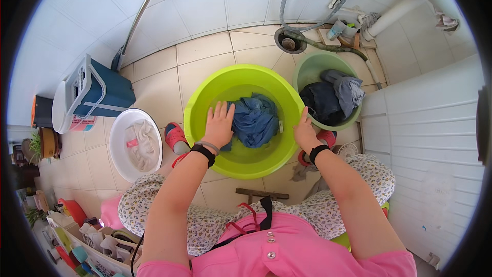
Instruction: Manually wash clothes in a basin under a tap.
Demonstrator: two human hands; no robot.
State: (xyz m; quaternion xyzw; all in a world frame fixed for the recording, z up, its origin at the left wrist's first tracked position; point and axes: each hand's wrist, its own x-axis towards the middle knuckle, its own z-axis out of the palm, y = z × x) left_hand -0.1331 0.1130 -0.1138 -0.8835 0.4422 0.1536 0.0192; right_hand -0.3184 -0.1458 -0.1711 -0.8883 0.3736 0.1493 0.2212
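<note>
A bright green plastic basin [246, 167] stands on the tiled floor between my feet, with some water in it. A bunched blue garment [255, 119] lies in the water. My left hand [220, 125], fingers spread, rests at the left edge of the blue garment, palm down. My right hand [305, 130] is at the basin's right rim, its fingers on the rim; the thumb side is partly hidden. Beyond it a pale green bucket [303, 63] holds dark and grey clothes [348, 91].
A white basin [115, 150] with pale cloth stands at the left, near a blue mop bucket [111, 92]. A floor drain [290, 42] and grey hoses [284, 4] lie beyond the green basin. A ribbed white panel [430, 123] borders the right side.
</note>
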